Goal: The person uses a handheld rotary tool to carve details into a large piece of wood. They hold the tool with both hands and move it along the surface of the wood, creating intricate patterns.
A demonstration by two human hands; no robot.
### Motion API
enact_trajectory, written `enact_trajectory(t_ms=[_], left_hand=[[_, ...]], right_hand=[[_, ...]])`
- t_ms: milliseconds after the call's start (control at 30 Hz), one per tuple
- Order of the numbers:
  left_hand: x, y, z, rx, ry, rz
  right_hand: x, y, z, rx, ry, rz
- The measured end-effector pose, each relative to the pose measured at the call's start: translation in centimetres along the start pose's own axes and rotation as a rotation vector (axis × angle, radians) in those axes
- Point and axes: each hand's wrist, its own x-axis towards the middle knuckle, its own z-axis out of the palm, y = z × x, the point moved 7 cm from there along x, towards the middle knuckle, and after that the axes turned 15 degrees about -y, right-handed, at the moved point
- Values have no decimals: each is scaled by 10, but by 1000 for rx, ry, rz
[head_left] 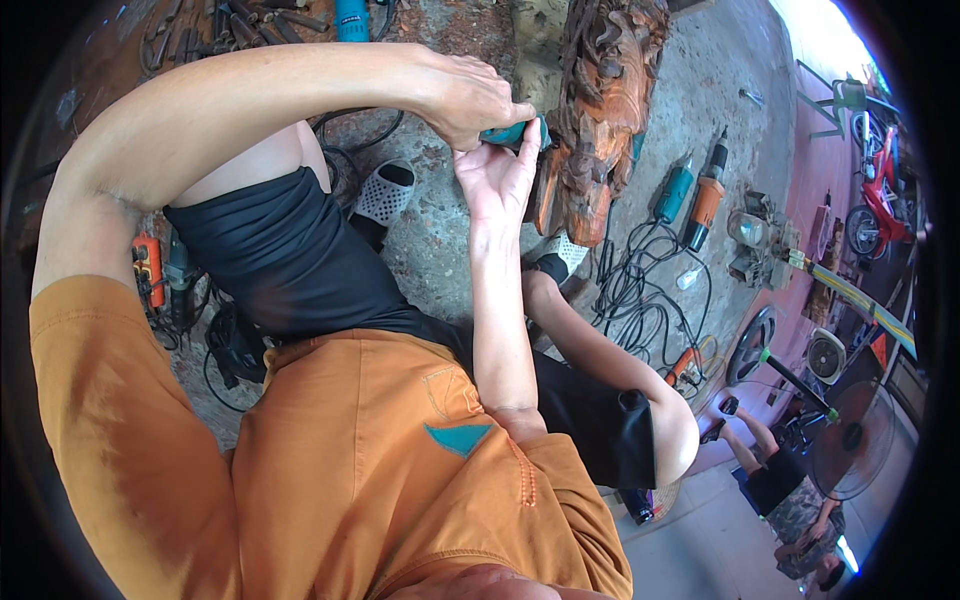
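Observation:
Between my hands is a teal power tool (505,133), of which only part of the rounded body shows. My left hand (468,100) is closed over it from above and the left. My right hand (497,180) supports it from below, palm up, with the thumb against its end; the other fingers are mostly hidden. Just right of the tool lies a carved reddish-brown wood piece (605,110) with deep, leafy relief. Its near end is close to my right fingers. Whether the tool touches the wood cannot be seen.
On the concrete floor at right lie a teal tool (675,192), an orange tool (708,190) and tangled black cords (650,290). Wooden-handled chisels (240,25) and a blue tool (352,20) lie at far left. A pedestal fan (852,438) and another person (790,500) are at right.

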Motion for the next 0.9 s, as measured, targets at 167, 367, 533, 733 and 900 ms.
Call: enact_trajectory(t_ms=[167,367,533,733,900], left_hand=[[7,-1,4,32,0,4],[8,0,5,36,-17,-17],[4,1,2,32,-29,-6],[6,2,0,20,-4,3],[11,0,6,24,11,3]], right_hand=[[0,-4,-3,-9,-18,-8],[-1,-3,-7,-3,-2,9],[-4,-1,-2,-11,-2,-12],[0,-3,-3,14,-11,18],[2,-7,-9,9,9,3]])
